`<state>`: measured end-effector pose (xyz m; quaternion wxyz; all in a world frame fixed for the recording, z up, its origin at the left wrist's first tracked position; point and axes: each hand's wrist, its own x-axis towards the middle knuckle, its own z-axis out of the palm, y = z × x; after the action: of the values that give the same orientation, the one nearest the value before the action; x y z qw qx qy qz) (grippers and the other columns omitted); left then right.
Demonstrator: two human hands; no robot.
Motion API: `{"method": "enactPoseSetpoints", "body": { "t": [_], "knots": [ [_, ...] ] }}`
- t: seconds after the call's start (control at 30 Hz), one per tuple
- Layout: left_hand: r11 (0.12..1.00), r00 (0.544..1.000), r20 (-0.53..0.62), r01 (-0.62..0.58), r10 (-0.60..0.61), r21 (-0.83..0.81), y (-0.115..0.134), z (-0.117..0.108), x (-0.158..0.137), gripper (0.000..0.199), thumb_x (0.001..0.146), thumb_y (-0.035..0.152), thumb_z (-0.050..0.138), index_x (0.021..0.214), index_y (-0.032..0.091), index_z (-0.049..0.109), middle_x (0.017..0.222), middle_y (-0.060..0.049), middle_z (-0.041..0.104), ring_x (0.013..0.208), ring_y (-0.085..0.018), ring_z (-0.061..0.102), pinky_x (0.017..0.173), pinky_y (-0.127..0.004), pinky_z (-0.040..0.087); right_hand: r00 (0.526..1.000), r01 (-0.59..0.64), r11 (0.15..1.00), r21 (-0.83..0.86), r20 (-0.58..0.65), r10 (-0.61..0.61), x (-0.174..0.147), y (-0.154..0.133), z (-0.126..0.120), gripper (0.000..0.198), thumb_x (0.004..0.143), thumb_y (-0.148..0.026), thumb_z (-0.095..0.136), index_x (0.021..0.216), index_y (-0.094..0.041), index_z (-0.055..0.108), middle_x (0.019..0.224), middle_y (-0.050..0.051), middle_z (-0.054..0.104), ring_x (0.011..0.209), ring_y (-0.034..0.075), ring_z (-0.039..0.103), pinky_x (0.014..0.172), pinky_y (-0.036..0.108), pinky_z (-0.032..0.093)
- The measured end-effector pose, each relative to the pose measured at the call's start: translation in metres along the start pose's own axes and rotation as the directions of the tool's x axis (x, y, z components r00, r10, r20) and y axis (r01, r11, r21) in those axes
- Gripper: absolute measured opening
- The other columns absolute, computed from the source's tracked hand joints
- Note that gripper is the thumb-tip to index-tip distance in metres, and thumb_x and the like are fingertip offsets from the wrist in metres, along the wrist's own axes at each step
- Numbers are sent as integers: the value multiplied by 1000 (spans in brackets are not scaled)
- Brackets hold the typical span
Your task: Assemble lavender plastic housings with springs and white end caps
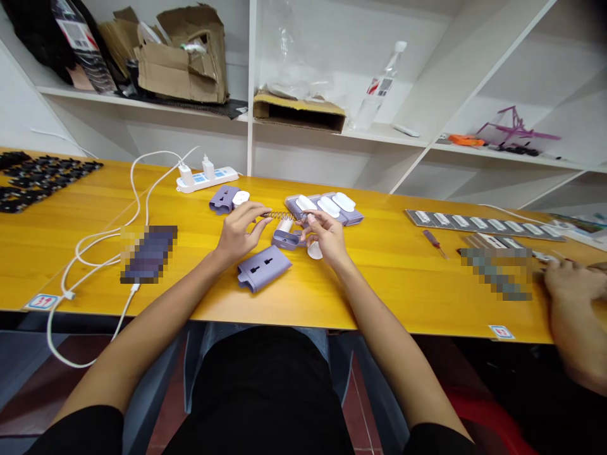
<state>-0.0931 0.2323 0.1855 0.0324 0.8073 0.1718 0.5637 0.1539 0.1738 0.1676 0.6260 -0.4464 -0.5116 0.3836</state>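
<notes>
A thin coil spring point(284, 215) is stretched level between my two hands, above the table. My left hand point(240, 231) pinches its left end between thumb and fingers. At the other end, the fingers of my right hand point(326, 235) are closed on the spring. Just below lies a purple plastic housing point(286, 239) with a white cylindrical part point(285, 224) by it. A white round piece point(314, 251) is partly hidden under my right hand. Nearer me rests a flat purple cover point(264, 268) with two keyhole-shaped slots.
Behind my hands are purple parts with white oval caps point(329, 206) and another purple cover point(223, 199). A power strip point(207, 179) and a cabled phone point(149, 254) are on the left. Rightward lie a strip of white pieces point(478, 223), a screwdriver point(434, 243) and another person's hand point(575, 279).
</notes>
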Motion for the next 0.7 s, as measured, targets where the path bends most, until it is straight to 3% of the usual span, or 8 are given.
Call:
{"method": "enactPoseSetpoints", "body": {
  "t": [0.13, 0.37, 0.57, 0.7],
  "knots": [
    [998, 998, -25, 65, -65, -1, -3, 0, -1, 17, 104, 28, 67, 112, 18, 79, 107, -11, 77, 94, -18, 74, 78, -31, 62, 999, 33, 999, 17, -29, -33, -2, -5, 2, 46, 83, -55, 87, 114, -26, 70, 99, 4, 79, 57, 14, 66, 47, 27, 48],
    [995, 996, 34, 84, -86, 44, -16, 1, -7, 15, 101, 30, 73, 109, 20, 80, 102, -8, 84, 89, -20, 80, 89, -35, 64, 994, 80, 996, 29, -83, -77, -3, -11, 3, 43, 82, -52, 88, 113, -26, 72, 100, 4, 78, 59, 14, 66, 47, 28, 48],
    [986, 985, 47, 169, -169, -6, -14, 4, -10, 15, 101, 29, 72, 111, 18, 75, 94, -7, 85, 85, -19, 83, 71, -26, 62, 997, 44, 995, 92, -68, -38, -4, -11, 8, 49, 77, -50, 91, 115, -25, 71, 104, 6, 77, 59, 14, 65, 48, 29, 50],
    [972, 973, 69, 225, -221, -62, -11, 6, -10, 15, 103, 30, 68, 112, 18, 71, 87, -6, 84, 83, -20, 84, 71, -26, 63, 997, 22, 992, 125, -70, -14, -4, -6, 12, 56, 70, -46, 96, 116, -25, 69, 109, 6, 78, 64, 15, 67, 56, 33, 57]
  ]
}}
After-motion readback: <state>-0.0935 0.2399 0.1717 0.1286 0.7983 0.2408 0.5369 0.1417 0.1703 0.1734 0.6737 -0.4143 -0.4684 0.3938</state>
